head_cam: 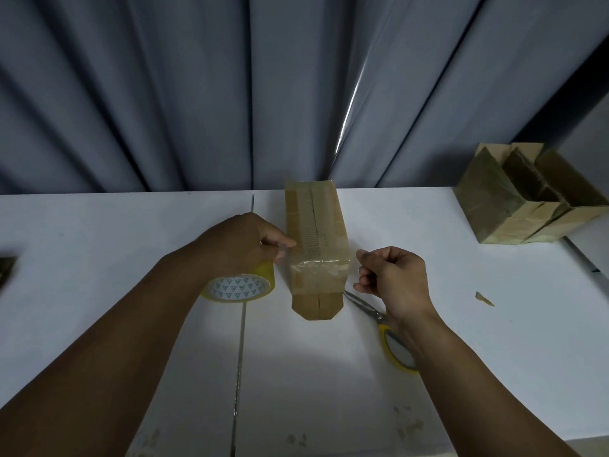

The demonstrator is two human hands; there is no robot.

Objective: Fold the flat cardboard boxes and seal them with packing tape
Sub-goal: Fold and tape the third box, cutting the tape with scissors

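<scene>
Both curled, left hand and right hand seemingly pinch tape.

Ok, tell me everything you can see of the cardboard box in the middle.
The cardboard box is long, narrow and brown, lying on the white table, pointing away from the person. Its top flaps meet at a taped centre seam. A band of clear tape crosses its near end, stretched between the left hand, holding the tape roll, and the right hand, pinching the free end. The scissors lie by its near right corner.
</scene>
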